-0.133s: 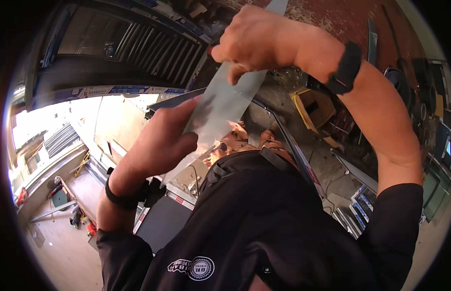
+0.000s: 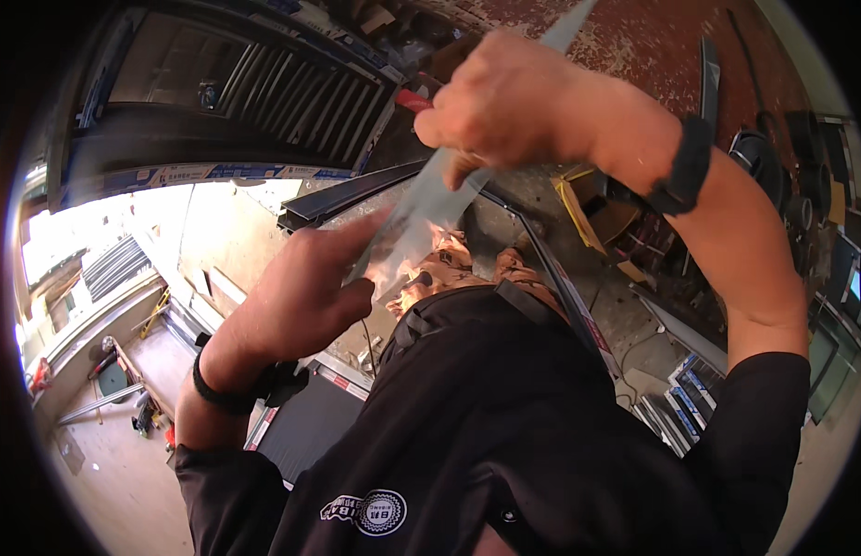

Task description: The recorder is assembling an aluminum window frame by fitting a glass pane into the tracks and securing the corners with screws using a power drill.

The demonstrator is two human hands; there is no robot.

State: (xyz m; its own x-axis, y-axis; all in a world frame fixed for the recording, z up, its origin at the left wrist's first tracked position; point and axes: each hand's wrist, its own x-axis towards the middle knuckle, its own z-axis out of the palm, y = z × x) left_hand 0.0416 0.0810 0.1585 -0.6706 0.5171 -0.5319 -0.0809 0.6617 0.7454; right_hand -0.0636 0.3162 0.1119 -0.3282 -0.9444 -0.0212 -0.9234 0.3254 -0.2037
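A long, see-through pale strip (image 2: 430, 199), glass or plastic, slants up and to the right in front of my body. My left hand (image 2: 310, 287) pinches its lower part between thumb and forefinger. Higher up, my right hand (image 2: 500, 102) closes over the strip, thumb across its face, and the strip's far end sticks out beyond the fist. A red-ended piece (image 2: 414, 100) pokes out on the left of that fist; I cannot tell what it is. Black bands circle both my wrists.
Dark slatted frames (image 2: 291, 97) stand at the upper left. A dark framed panel (image 2: 310, 431) leans below my left arm, and another frame edge (image 2: 555, 269) rises by my legs. An opened cardboard box (image 2: 602, 208) and stacked profiles (image 2: 676, 408) sit to the right.
My right hand has shifted a little right and down, uncovering more of the red-ended piece. The strip has moved up and right, and less of it shows below my left hand.
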